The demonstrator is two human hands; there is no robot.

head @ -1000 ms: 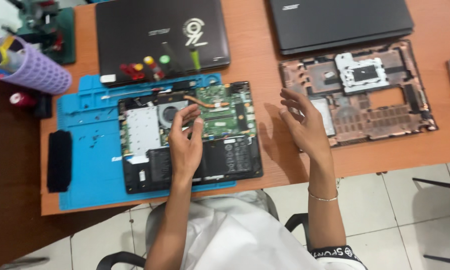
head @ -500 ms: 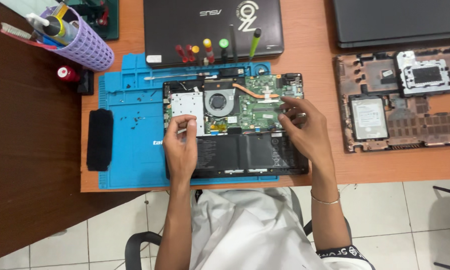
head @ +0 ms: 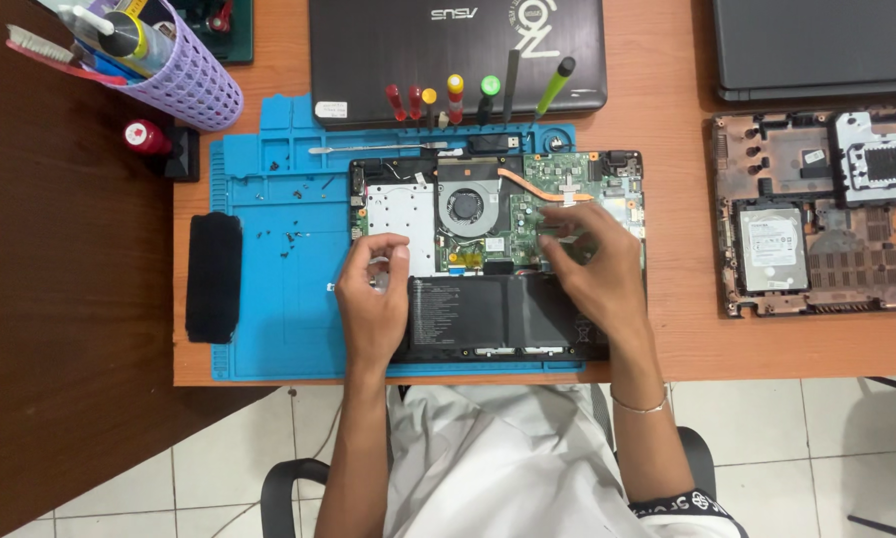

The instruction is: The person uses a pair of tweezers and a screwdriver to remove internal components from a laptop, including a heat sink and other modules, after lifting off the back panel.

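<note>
Two bare hands rest on an opened black laptop base with its green circuit board exposed (head: 498,214), which lies on a blue rubber repair mat (head: 278,299) on the orange wooden surface (head: 667,130). At the far left stand a lilac mesh tool cup (head: 184,85) and, lower down, a black oblong pad (head: 213,276) on the mat's left edge; small loose screws (head: 286,239) dot the mat beside it. The left hand (head: 371,294) sits at the base's left side, fingers (head: 393,257) curled and pinched together near the silver metal plate (head: 400,214); whether they grip anything I cannot tell. The round black cooling fan (head: 465,207) lies between the hands, above the flat black battery (head: 488,311). The right hand (head: 597,269) presses on the board, fingers bent, nothing visibly held. Farther right lies a brown plastic laptop shell holding a silver hard drive (head: 771,249).
</note>
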